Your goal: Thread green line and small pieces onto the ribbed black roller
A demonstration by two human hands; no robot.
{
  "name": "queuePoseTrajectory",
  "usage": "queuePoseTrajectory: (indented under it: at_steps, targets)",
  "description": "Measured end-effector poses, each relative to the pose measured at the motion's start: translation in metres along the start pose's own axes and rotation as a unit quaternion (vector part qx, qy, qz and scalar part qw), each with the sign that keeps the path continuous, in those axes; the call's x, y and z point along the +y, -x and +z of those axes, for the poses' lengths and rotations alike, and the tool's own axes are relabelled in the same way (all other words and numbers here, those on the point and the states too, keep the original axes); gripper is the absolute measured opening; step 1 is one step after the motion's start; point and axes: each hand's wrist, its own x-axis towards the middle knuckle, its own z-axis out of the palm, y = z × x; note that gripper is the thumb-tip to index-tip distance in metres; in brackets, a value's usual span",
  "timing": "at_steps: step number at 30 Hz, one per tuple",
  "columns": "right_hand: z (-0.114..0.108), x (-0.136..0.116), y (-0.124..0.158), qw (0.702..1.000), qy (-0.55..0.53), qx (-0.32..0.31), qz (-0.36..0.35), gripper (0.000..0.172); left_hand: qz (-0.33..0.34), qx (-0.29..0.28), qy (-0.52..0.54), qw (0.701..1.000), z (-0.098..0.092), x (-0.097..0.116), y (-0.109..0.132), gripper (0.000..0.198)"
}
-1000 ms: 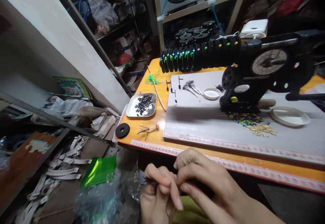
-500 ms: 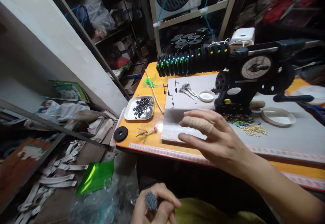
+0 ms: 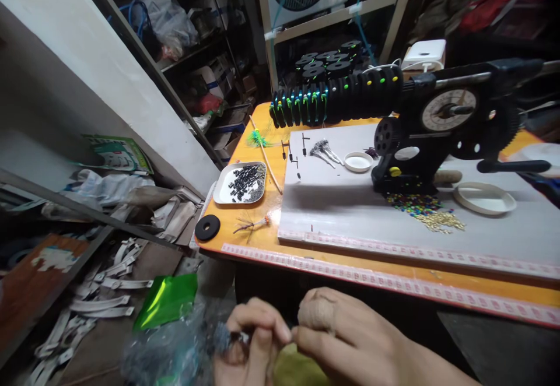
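Observation:
Low in the view, below the table's front edge, my left hand (image 3: 251, 339) is closed on a grey-blue bristly bundle (image 3: 221, 338), which sticks out at its left side. My right hand (image 3: 339, 333), with a beige wrap on one finger, has its fingers bent together, and its fingertips meet those of my left hand. Whatever lies between the right fingertips is hidden. Olive-green cloth (image 3: 300, 368) shows beneath both hands. Above them is a grey board (image 3: 332, 211) on the orange table (image 3: 273, 231).
A black cranked machine (image 3: 420, 123) holds a row of discs over the board. A white tray (image 3: 223, 190) of black pieces and a black ring (image 3: 207, 228) lie at left. Coloured and gold beads (image 3: 437, 220), a small dish (image 3: 358, 162) and a larger dish (image 3: 485, 198) are on the board.
My right hand has come down from over the board to my left hand, and its fingers have closed. The bundle in my left hand has turned and shifted left.

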Motion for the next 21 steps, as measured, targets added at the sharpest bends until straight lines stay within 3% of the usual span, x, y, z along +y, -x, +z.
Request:
queuePoseTrajectory:
  at_steps: [3, 8, 13, 18, 21]
  targets:
    - [-0.002, -0.001, 0.000, 0.993, -0.046, 0.069, 0.088, 0.022, -0.077, 0.038, -0.036, 0.996, 0.002, -0.009, -0.003, 0.026]
    - [0.001, 0.005, -0.006, 0.967, -0.105, 0.137, 0.186, 0.016, -0.188, 0.018, 0.044, 0.981, 0.009, -0.021, 0.003, 0.036]
    - [0.006, 0.010, -0.005, 0.956, -0.136, 0.124, 0.229, 0.014, -0.198, 0.050, 0.015, 0.979, 0.012, -0.030, 0.010, 0.034]
    - [0.009, 0.010, -0.006, 0.918, -0.257, 0.104, 0.283, 0.016, -0.147, 0.012, -0.030, 0.989, 0.013, -0.033, 0.010, 0.029]
    - [0.008, 0.009, -0.007, 0.932, -0.210, 0.119, 0.270, 0.013, -0.134, 0.030, -0.051, 0.989, 0.017, -0.033, 0.010, 0.027]
